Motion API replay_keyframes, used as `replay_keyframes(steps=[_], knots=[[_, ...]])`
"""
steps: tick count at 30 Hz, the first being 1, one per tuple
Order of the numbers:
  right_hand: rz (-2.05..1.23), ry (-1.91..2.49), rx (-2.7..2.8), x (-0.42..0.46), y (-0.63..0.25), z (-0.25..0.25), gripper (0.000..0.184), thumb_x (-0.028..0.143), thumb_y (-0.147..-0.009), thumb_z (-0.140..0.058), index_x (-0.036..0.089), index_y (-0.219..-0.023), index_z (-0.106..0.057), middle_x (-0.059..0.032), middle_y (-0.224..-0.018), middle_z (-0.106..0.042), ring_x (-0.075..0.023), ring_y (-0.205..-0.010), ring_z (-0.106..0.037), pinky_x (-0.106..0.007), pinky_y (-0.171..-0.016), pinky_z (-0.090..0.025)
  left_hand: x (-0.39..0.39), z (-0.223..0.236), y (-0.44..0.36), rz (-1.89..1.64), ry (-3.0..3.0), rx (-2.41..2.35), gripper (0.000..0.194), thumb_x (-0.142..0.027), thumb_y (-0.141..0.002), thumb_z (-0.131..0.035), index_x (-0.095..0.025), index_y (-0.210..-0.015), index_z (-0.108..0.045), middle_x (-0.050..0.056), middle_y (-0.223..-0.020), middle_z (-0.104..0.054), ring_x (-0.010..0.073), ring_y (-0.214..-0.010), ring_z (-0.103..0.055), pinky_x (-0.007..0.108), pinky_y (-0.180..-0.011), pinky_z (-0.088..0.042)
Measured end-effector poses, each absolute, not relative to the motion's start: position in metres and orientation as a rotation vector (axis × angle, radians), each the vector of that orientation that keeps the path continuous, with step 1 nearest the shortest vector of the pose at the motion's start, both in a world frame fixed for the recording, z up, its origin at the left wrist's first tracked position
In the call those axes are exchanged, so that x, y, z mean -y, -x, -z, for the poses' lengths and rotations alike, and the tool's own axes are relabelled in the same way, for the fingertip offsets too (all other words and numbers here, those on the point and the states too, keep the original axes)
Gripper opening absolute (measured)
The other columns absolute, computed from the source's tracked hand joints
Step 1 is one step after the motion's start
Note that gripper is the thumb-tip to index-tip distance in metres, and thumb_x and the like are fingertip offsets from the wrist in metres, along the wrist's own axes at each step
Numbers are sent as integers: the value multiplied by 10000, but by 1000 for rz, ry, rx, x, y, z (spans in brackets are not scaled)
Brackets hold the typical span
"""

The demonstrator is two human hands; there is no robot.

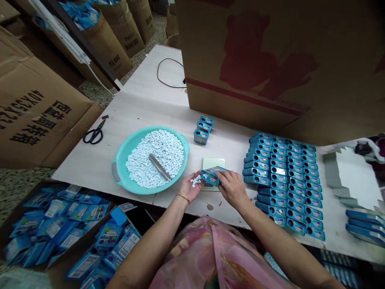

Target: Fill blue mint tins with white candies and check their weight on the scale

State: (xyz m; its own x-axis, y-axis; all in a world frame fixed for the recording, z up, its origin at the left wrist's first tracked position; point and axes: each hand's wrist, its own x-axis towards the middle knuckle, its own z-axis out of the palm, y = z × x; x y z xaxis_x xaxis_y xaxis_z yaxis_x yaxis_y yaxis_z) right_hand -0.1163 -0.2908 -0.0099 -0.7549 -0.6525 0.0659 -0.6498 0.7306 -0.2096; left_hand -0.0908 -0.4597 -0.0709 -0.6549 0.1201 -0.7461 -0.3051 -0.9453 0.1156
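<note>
My left hand (pixel 189 188) is cupped palm up and holds several small white candies (pixel 196 181). My right hand (pixel 234 188) grips a small blue tin (pixel 210 177), tilted with its end over the left palm. Under and behind the tin lies a pale flat scale (pixel 213 162), partly covered by it. To the left of my hands stands a turquoise basin (pixel 118 180) heaped with white candies (pixel 144 158). A metal scoop (pixel 159 167) rests on the heap.
Three blue tins (pixel 201 136) stand behind the scale. Rows of tins (pixel 278 188) fill the table's right side. A large carton (pixel 240 52) closes off the back. Scissors (pixel 95 134) lie at the left, and boxes of blue packs (pixel 57 220) sit below the table edge.
</note>
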Motion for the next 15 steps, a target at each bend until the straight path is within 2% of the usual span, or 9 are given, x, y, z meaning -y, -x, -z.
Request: replay_keyframes(steps=[5,11,15], knots=[[344,1057,-2911,292,119,14,403,165,-746,-441,214,-1146,-444,-66,-1038,-539,-224,-891,-423,-348,-718,-321,462,68,91,-2657,1135,-317,183,-108,-731,-440,-36,-775,-603,124,-723,-624,176,-724,-593,299,-678,-499],[305,1071,-2910,292,117,12,402,161,-756,-431,215,-1154,-441,-68,-1044,-539,-229,-911,-421,-354,-732,-317,464,66,92,-2645,1149,-343,185,-110,-740,-433,-48,-763,-607,115,-707,-625,161,-696,-593,282,-646,-500],[258,1186,-2876,295,111,6,376,169,-792,-394,212,-1163,-434,-83,-1072,-530,-236,-964,-413,-371,-759,-312,464,68,91,-2614,1122,-385,193,-117,-747,-429,-54,-757,-611,101,-665,-621,139,-618,-586,250,-567,-498]])
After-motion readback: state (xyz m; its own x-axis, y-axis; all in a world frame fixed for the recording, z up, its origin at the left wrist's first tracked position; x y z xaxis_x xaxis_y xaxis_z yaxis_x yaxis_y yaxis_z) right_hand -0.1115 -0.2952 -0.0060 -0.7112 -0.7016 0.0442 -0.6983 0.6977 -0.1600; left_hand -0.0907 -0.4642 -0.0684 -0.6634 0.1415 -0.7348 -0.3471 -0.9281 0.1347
